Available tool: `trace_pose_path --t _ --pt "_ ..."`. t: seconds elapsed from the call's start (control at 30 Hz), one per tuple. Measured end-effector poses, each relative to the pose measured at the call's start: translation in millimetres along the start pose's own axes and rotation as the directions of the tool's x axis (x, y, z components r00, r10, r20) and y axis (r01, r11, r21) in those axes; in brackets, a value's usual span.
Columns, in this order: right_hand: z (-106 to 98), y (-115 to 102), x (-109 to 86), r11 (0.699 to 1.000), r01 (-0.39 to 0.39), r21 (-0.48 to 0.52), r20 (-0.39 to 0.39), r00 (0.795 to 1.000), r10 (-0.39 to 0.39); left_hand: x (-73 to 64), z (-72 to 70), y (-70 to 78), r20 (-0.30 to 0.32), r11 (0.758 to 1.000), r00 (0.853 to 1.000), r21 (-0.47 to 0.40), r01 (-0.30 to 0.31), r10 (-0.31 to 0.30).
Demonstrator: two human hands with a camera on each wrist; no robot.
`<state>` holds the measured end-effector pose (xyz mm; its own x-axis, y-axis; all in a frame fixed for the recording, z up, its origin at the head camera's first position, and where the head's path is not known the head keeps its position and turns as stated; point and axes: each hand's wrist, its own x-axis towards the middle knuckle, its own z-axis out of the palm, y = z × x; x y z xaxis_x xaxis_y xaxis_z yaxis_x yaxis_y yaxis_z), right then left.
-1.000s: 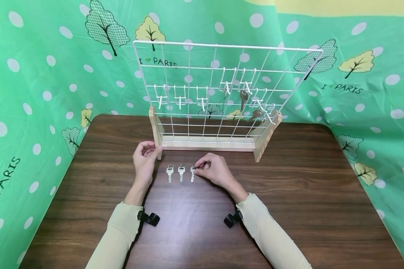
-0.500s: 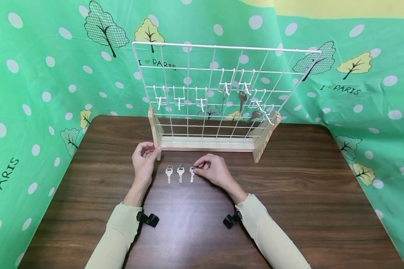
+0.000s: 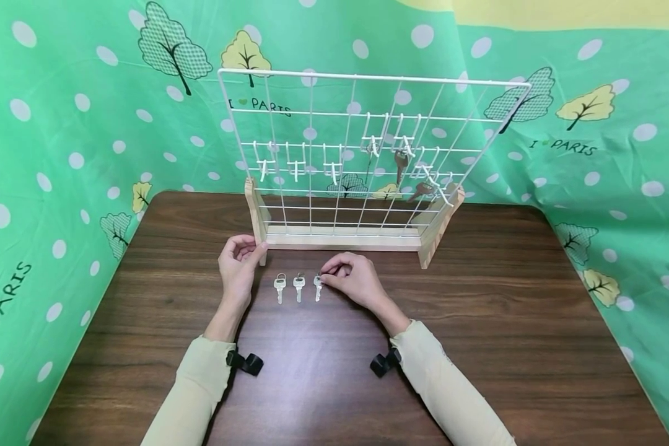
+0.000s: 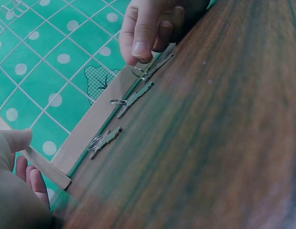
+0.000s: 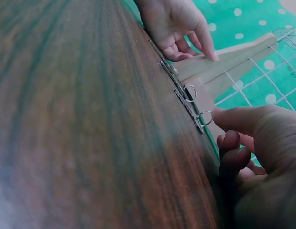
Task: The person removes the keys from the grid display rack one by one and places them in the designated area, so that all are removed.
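Observation:
Three silver keys lie in a row on the table in the head view: a left key (image 3: 280,288), a middle key (image 3: 299,288) and a right key (image 3: 318,289), each with a small ring. My right hand (image 3: 357,280) pinches the right key at its ring (image 5: 205,118) between thumb and forefinger; the key still lies on the wood. My left hand (image 3: 237,267) holds the left wooden leg (image 3: 257,210) of a white wire grid rack (image 3: 342,241), thumb in front and fingers behind. The left wrist view shows the leg between thumb and fingers.
On the rack's left hang several white hooks (image 3: 297,168). Hooks on its right carry keys, among them a brown-looking key (image 3: 401,162) and a lower key (image 3: 422,189). The dark wooden table (image 3: 507,322) is backed by a green dotted cloth (image 3: 106,124).
Almost nothing differs. My right fingers shift slightly at the right key's ring. The left hand stays on the rack's leg, and the camera view drifts a little.

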<state>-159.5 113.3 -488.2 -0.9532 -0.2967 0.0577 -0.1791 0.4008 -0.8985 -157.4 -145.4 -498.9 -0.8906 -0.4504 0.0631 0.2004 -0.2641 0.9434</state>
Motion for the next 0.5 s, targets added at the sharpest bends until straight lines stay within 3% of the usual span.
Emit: trace_pose_path --t 0.5 --pt "-5.3 -23.9 -2.5 0.991 0.081 0.109 -0.114 0.991 -0.068 -0.4 -0.5 -0.9 -0.007 1.000 1.000 0.006 -0.003 0.003"
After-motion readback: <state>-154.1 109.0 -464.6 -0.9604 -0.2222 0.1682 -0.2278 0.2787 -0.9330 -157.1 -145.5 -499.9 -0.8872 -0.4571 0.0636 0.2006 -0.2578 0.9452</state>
